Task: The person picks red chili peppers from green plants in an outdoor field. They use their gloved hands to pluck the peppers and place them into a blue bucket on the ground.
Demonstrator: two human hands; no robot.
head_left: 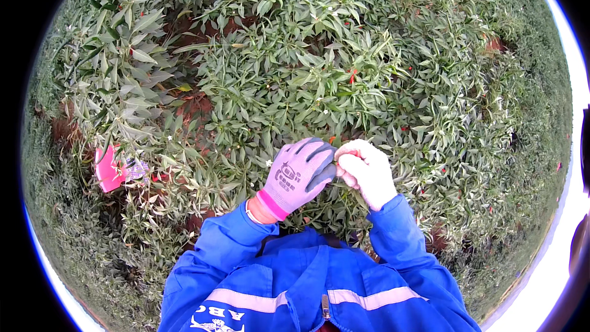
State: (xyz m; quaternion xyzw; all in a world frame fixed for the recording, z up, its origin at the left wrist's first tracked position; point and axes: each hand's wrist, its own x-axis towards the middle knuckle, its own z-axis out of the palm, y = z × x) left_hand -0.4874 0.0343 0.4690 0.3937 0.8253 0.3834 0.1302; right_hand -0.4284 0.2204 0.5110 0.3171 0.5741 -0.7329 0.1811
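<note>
My left hand [299, 172], in a lilac glove with dark grey fingertips and a pink cuff, reaches over the pepper plants [289, 92]. Its fingers are bent and pressed together. Beside it my right hand [367, 171] wears a white glove with a reddish palm side, its thumb and fingers curled into a pinch. The fingertips of both hands meet or nearly meet just above the leaves. Whatever they grip, if anything, is hidden. A small orange-red spot [332, 139] shows just beyond the fingertips, too small to make out.
Red peppers dot the foliage, one [353, 76] ahead of my hands. A bright pink object [110, 169] sits among leaves at the left, with a purple-and-white patterned piece [136, 170] beside it. Reddish soil [195, 114] shows between the dense plants.
</note>
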